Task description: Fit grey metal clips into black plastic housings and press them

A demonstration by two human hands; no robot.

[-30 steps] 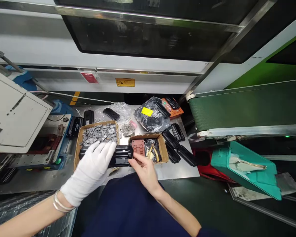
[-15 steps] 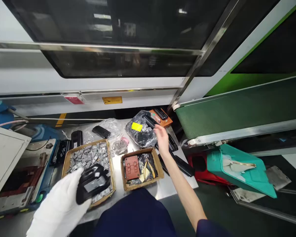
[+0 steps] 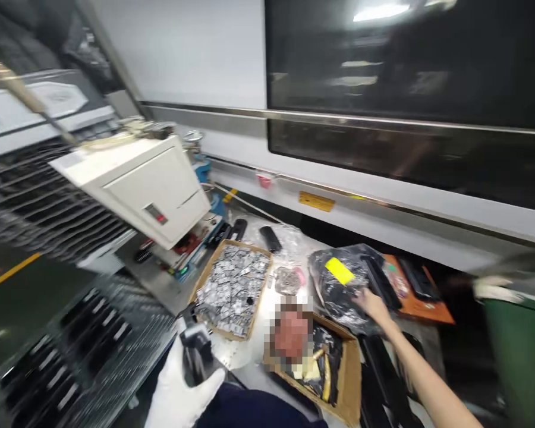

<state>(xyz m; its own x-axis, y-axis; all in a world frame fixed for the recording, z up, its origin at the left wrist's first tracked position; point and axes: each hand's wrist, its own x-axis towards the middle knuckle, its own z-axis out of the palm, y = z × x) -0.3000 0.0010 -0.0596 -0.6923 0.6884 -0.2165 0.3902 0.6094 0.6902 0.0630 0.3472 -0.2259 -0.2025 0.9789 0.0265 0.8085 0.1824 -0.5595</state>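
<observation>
- The left hand [image 3: 182,380], in a white cotton glove, is clenched round a black plastic housing [image 3: 197,355]; a firm wrap round its middle looks like the sensible hold, since nothing is left hanging off the fingers.
- That housing is held in the air at the near edge of the steel bench [image 3: 158,284], just short of a cardboard tray [image 3: 200,284] heaped with small silver metal pieces [image 3: 232,290].
- Its long axis runs roughly upright in this view, tipped slightly, with the top end pointing away from the wearer toward the tray. Hard to say which face is up, tbh.
- The bare right hand [image 3: 372,304] is out at the far side, fingers extended against a black plastic bag [image 3: 339,297] with a yellow label [image 3: 339,271].
- A black bar [image 3: 380,282] lies just beside those fingers, but no clear grasp on it can be made out, so the grip there can't be told.
- A second cardboard tray [image 3: 350,380] sits nearer, holding brass-coloured bits [image 3: 325,374]; part of it is hidden by a pixelated patch.
- An orange tray [image 3: 417,300] is seen past the bag.
</observation>
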